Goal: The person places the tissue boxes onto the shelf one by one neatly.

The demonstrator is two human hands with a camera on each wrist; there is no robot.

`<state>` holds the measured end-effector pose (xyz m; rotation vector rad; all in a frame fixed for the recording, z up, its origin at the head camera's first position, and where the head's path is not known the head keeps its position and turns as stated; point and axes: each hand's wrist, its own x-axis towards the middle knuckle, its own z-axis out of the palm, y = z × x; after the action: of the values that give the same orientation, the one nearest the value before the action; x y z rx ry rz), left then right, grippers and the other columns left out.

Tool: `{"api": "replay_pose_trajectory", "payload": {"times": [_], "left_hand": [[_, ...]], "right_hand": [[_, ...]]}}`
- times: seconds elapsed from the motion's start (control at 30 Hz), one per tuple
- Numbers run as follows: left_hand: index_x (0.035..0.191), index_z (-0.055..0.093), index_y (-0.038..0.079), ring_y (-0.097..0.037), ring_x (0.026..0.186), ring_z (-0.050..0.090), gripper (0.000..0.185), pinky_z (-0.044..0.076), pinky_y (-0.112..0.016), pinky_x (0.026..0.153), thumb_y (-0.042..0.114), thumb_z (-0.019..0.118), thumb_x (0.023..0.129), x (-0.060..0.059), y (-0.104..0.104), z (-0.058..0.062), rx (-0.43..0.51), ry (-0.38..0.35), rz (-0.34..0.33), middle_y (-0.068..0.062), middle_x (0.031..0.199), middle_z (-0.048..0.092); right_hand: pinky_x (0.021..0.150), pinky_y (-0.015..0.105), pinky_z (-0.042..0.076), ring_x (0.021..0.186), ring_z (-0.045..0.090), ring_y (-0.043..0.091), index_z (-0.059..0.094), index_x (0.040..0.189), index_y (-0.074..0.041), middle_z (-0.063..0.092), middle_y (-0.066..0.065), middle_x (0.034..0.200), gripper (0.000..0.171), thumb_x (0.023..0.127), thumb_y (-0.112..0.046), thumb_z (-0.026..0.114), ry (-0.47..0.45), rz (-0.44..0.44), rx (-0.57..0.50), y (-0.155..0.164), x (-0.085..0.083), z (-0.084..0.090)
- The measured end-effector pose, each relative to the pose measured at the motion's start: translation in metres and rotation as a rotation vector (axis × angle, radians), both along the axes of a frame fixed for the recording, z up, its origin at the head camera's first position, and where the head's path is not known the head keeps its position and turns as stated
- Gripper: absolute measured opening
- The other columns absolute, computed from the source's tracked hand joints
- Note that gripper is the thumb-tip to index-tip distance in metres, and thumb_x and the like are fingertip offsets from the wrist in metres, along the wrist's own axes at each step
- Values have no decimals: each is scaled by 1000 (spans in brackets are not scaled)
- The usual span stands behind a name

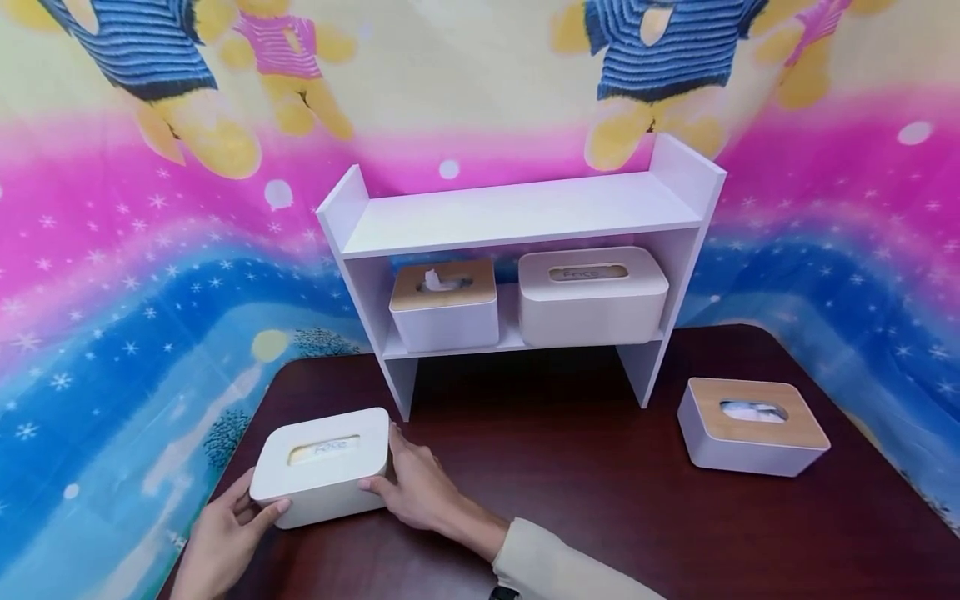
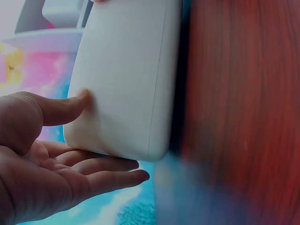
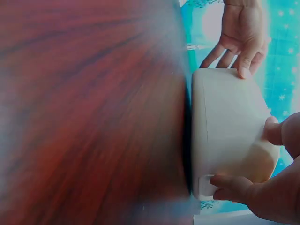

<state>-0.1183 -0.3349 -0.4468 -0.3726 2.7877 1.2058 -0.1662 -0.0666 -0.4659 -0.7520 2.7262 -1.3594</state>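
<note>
- My left grip (image 1: 225, 533) and right grip (image 1: 422, 487) pinch the cream box (image 1: 330, 479) at the left of the table (image 1: 540, 517).
- Small box (image 1: 446, 323), big box (image 1: 592, 310): already on the shelf (image 1: 517, 215).
- Seemingly remaining — this one and the far-right box (image 1: 753, 433), untouched.

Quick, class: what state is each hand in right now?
Left hand: holding the white tissue box by one end.
Right hand: holding the same box by its other end.

I face a backdrop (image 1: 465, 100) of cream, pink and blue, printed with yellow figures (image 1: 660, 62) in striped tops and white snowflakes (image 1: 62, 382). A white two-tier shelf (image 1: 525, 212) stands at the back of my dark red-brown table (image 1: 600, 475).
</note>
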Motion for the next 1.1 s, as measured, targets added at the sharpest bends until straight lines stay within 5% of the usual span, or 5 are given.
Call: {"api": "replay_pose_trajectory", "payload": {"times": [0.3,0.5,0.97,1.1], "left_hand": [[168,29,0,-46,131,65,88,67,-37,84,32,77,102,14,33,14,-33,57,27,-31,155,50],[167,35,3,-42,128,69,83,67,-35,83,30,78,101,19,54,20,-11,111,8,-26,153,55],[165,39,4,-39,130,67,75,66,-35,90,13,77,101,21,99,24,104,209,-81,-24,158,53],[164,39,2,-39,132,65,72,65,-37,93,9,75,101,19,110,23,135,246,-122,-25,160,50]], "right_hand": [[121,45,49,150,52,27,37,166,0,46,26,164,83,101,-37,75,24,-30,-76,35,16,13],[112,37,55,124,65,11,39,162,5,49,21,162,85,99,-37,78,28,-78,-104,60,22,22],[108,37,57,138,58,15,42,161,1,47,16,163,83,97,-36,80,33,-149,-159,112,35,26],[100,31,60,127,63,12,41,161,0,48,15,164,82,97,-32,80,27,-166,-195,124,37,26]]}}
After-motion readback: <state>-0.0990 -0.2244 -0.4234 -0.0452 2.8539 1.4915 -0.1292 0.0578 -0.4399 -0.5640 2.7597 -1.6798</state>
